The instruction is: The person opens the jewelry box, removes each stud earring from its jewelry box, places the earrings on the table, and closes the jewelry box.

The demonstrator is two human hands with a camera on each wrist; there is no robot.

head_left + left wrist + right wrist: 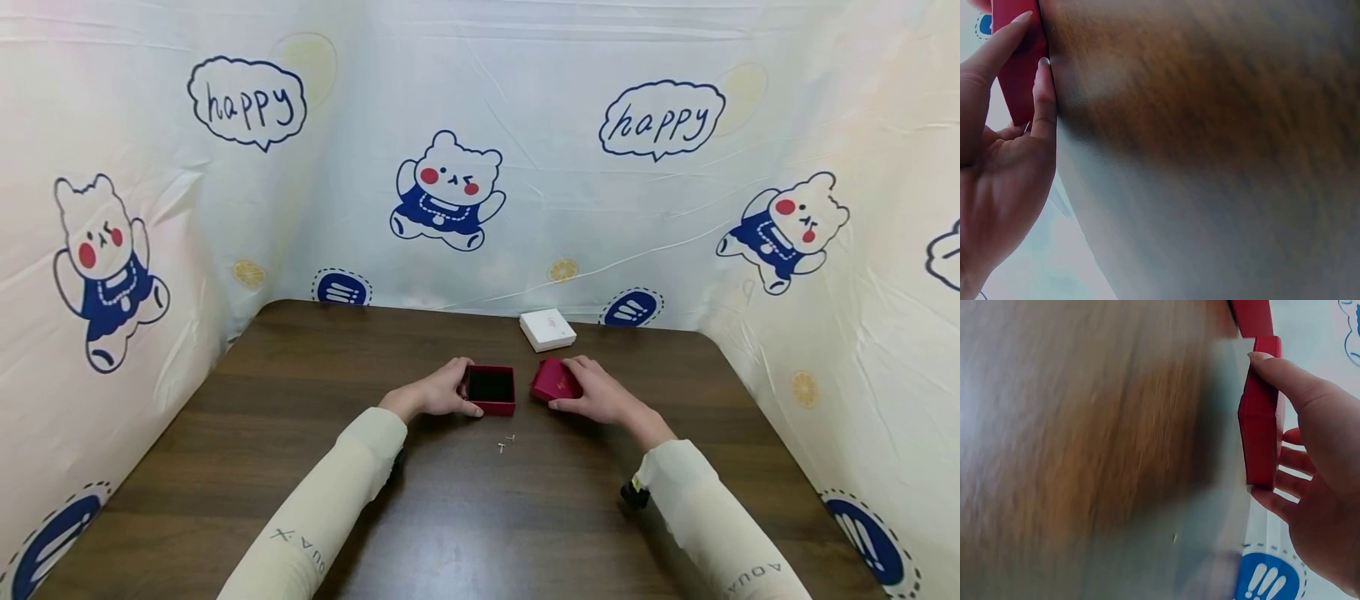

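Note:
A small red jewelry box [497,409] with a black inside stands uncovered on the table. My left hand [442,390] grips its left side, thumb at the front corner and fingers behind; in the left wrist view fingertips press the red wall [1019,81]. Just right of the box, my right hand [600,396] holds the red lid [553,381], thumb on one edge and fingers along the other, as the right wrist view shows the lid [1261,437]. Two tiny silvery pieces that look like stud earrings [501,447] lie on the table in front of the box.
A white square box [547,330] sits behind the lid, near the back edge of the dark wooden table [300,467]. Printed cloth [540,225] with cartoon bears hangs around the table's back and sides.

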